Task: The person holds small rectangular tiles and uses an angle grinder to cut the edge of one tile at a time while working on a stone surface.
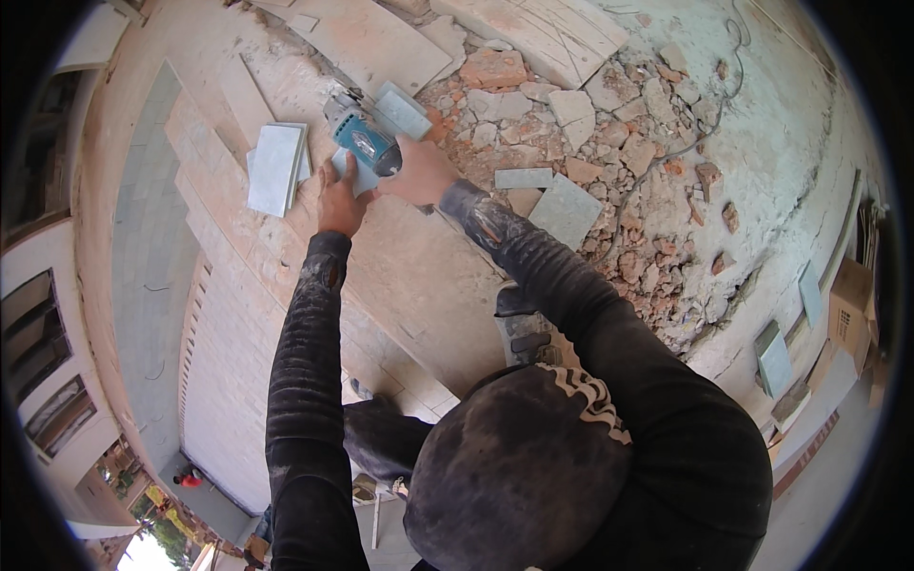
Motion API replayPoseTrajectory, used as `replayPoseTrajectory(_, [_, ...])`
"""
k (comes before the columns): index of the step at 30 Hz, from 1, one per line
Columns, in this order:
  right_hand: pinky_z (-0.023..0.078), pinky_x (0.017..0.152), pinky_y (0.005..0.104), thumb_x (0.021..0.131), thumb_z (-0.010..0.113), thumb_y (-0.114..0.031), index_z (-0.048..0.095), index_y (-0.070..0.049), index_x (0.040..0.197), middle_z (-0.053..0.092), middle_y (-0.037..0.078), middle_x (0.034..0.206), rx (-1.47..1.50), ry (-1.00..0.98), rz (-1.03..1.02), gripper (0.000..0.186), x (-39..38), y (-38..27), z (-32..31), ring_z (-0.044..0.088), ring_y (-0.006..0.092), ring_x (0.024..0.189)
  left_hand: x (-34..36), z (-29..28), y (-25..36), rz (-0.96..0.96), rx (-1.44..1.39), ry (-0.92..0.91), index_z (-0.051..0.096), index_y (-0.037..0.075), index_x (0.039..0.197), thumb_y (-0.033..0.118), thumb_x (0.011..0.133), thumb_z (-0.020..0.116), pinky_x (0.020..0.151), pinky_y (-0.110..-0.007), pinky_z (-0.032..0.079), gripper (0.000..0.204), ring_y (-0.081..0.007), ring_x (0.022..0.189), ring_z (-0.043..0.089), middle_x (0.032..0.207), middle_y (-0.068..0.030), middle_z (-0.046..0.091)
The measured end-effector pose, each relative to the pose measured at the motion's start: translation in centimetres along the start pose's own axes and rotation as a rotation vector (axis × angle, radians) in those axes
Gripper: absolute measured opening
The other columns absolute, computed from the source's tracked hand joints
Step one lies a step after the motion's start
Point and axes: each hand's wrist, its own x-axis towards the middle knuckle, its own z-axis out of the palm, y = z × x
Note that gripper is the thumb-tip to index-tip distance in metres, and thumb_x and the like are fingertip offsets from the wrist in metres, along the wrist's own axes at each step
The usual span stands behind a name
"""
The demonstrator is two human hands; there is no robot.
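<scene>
A teal angle grinder (367,138) with a dark rear end is gripped in my right hand (424,171). Its metal guard end points up and to the left, away from me. Under and beside the grinder shows a pale grey tile (360,174). My left hand (341,202) holds this tile's near left edge, its fingers close to the tool body. Where the blade meets the tile, if it does, is hidden. More pale tiles (274,169) lie stacked to the left of my left hand. Another couple of tiles (402,110) rest just beyond the grinder.
Broken brick and concrete rubble (657,171) covers the ground at right, with a cable (647,176) running through it. A square tile (566,211) and a narrow tile strip (524,178) lie at its edge. A cardboard box (850,303) stands far right. Low steps drop away at left.
</scene>
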Motion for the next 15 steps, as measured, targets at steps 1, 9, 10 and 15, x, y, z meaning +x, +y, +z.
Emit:
replayPoseTrajectory(1, [0.053,0.083,0.0479,0.064,0.079,-0.039,0.056,0.005,0.112,0.066,0.029,0.096,0.001,0.001,0.000,0.068,0.1,0.0,0.1,0.066,0.0449,0.093,0.0,0.0,0.0,-0.007,-0.005,-0.004,0.039,0.011,0.149,0.031,0.075,0.082,0.106,-0.050,0.041,0.087,-0.0567,0.133,0.036,0.147,-0.0377,0.030])
replayPoseTrajectory(9, [0.053,0.082,0.0467,0.063,0.079,-0.039,0.057,0.005,0.108,0.067,0.029,0.095,0.006,-0.002,0.003,0.066,0.3,0.0,0.1,0.066,0.0441,0.092,-0.1,-0.4,0.4,-0.019,-0.027,0.002,0.040,0.010,0.149,0.030,0.075,0.082,0.108,-0.050,0.039,0.088,-0.0574,0.133,0.034,0.146,-0.0396,0.029])
replayPoseTrajectory(10, [0.053,0.082,0.0468,0.063,0.079,-0.039,0.057,0.005,0.108,0.067,0.029,0.095,0.004,-0.004,0.007,0.067,0.3,0.0,0.1,0.066,0.0441,0.092,-0.1,-0.4,0.6,-0.024,-0.017,0.001,0.041,0.007,0.147,0.030,0.075,0.082,0.108,-0.049,0.039,0.087,-0.0548,0.134,0.035,0.146,-0.0389,0.030])
replayPoseTrajectory(15, [0.053,0.082,0.0473,0.063,0.079,-0.039,0.056,0.006,0.109,0.067,0.029,0.095,0.001,-0.007,0.020,0.069,0.3,-0.1,0.0,0.066,0.0437,0.092,-0.2,-0.7,1.1,-0.037,0.014,0.002,0.044,0.002,0.145,0.031,0.074,0.082,0.108,-0.046,0.038,0.085,-0.0493,0.134,0.038,0.145,-0.0373,0.033])
